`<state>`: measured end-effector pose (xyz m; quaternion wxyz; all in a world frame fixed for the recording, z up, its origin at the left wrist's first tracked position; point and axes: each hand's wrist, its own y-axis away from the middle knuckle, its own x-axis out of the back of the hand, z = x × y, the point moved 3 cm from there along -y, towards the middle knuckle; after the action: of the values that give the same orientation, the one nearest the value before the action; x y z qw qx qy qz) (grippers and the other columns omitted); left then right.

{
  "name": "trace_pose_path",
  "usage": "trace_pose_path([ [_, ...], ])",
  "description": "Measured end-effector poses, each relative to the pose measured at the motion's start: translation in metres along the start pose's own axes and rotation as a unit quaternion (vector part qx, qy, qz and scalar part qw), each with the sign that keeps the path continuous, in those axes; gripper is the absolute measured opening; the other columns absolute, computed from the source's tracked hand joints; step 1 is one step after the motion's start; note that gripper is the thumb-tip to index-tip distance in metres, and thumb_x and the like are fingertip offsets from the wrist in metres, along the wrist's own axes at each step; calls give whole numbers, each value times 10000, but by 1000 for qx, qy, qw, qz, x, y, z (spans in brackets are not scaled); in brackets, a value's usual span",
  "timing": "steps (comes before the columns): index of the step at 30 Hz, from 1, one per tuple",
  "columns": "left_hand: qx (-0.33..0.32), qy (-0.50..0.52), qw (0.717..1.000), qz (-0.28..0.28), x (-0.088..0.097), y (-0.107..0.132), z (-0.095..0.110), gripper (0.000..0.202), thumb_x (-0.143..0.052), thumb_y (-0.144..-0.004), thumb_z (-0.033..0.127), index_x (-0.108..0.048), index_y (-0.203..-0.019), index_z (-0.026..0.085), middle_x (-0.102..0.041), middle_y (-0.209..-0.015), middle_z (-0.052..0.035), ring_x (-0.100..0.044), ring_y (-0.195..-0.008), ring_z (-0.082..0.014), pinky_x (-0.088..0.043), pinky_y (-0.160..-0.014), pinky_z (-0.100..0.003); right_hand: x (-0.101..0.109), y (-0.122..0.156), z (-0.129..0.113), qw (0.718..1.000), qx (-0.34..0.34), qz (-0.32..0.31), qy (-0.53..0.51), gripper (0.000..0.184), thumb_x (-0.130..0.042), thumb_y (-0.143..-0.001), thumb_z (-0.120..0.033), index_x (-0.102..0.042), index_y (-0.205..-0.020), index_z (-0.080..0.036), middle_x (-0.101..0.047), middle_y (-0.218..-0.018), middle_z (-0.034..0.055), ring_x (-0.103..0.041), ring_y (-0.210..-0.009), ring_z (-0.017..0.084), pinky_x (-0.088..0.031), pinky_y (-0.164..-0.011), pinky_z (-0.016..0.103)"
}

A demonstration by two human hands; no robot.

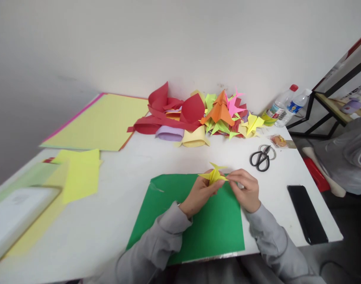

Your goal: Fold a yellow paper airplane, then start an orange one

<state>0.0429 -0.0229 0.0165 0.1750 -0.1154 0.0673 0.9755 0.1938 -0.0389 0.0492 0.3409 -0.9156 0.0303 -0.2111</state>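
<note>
A folded yellow paper plane (215,176) with pointed wings is gripped in my left hand (200,194), above the far part of a green sheet (180,221). My right hand (246,189) pinches the plane's right wing tip between thumb and fingers. Black-handled scissors (261,158) lie just beyond my right hand. Farther back sits a pile of finished folds, among them an orange paper plane (220,110), a pink one (235,103) and a yellow one (253,124).
Red curled paper pieces (168,118) and a stack of large coloured sheets (100,122) lie along the wall. Yellow sheets (81,173) and a white box-like object (21,213) are at left. Two bottles (279,104), a small packet (279,141) and a black phone (307,214) are at right.
</note>
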Motion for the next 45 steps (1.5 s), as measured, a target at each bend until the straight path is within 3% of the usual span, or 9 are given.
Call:
trace_pose_path([
  [7, -47, -32, 995, 85, 5, 1, 0, 426, -712, -751, 563, -578, -664, 168, -470, -589, 44, -376, -542, -95, -307, -522, -257, -3, 4, -10, 986, 139, -17, 87, 248, -542, -880, -80, -727, -926, -238, -726, -799, 58, -643, -707, 178, -520, -614, 342],
  [17, -2, 53, 997, 58, 7, -1, -2, 378, -779, -686, 496, -608, -698, 160, -441, -536, 66, -338, -494, -74, -240, -481, -241, -5, 8, -13, 997, 60, -14, 38, 260, -617, -819, -114, -704, -1017, -259, -734, -820, 63, -665, -724, 212, -545, -650, 382],
  [21, 0, 83, 995, 64, 13, -4, -2, 371, -804, -660, 464, -617, -704, 147, -495, -562, 49, -371, -490, -64, -241, -476, -225, 7, 8, 11, 992, -94, 84, -21, 187, -591, -829, -182, -677, -987, -233, -718, -835, 54, -658, -760, 198, -537, -726, 364],
  [23, -6, 92, 994, 57, 15, -4, 1, 359, -799, -667, 450, -616, -692, 143, -503, -568, 42, -381, -489, -61, -245, -478, -221, 22, 9, 37, 959, -217, 181, 11, 170, -573, -839, -287, -647, -962, -199, -701, -829, 60, -649, -751, 192, -531, -737, 356],
  [25, -14, 95, 994, 47, 17, -5, 4, 343, -790, -677, 435, -614, -678, 141, -501, -569, 38, -383, -491, -59, -249, -480, -220, 37, 8, 64, 918, -317, 201, 125, 275, -528, -824, -355, -616, -1004, -166, -685, -869, 72, -644, -784, 193, -524, -753, 345],
  [29, -19, 97, 994, 47, 19, -4, 11, 325, -783, -669, 416, -607, -674, 144, -485, -558, 41, -364, -483, -58, -239, -474, -220, 64, -5, 93, 887, -358, 177, 232, 343, -515, -785, -305, -585, -1070, -126, -649, -902, 96, -622, -830, 222, -494, -833, 387],
  [36, -27, 101, 994, 36, 20, -3, 18, 288, -762, -665, 383, -597, -644, 148, -464, -553, 38, -329, -487, -61, -200, -479, -227, 78, -28, 97, 833, -417, 81, 355, 341, -577, -778, -248, -536, -1096, -131, -568, -1192, 213, -573, -1137, 344, -407, -990, 486],
  [40, -32, 107, 993, 26, 21, -4, 20, 290, -756, -651, 390, -594, -623, 151, -443, -539, 41, -320, -487, -65, -200, -488, -233, 85, -34, 104, 811, -468, 45, 347, 356, -663, -704, -233, -541, -1024, -136, -630, -1077, 208, -597, -1113, 378, -412, -978, 523],
  [45, -51, 92, 994, 0, 22, -4, 25, 272, -734, -642, 389, -617, -606, 146, -409, -488, 53, -300, -468, -67, -192, -486, -239, 98, -35, 107, 823, -486, 70, 286, 417, -701, -583, -151, -541, -967, -180, -664, -883, 115, -625, -1047, 353, -438, -951, 502],
])
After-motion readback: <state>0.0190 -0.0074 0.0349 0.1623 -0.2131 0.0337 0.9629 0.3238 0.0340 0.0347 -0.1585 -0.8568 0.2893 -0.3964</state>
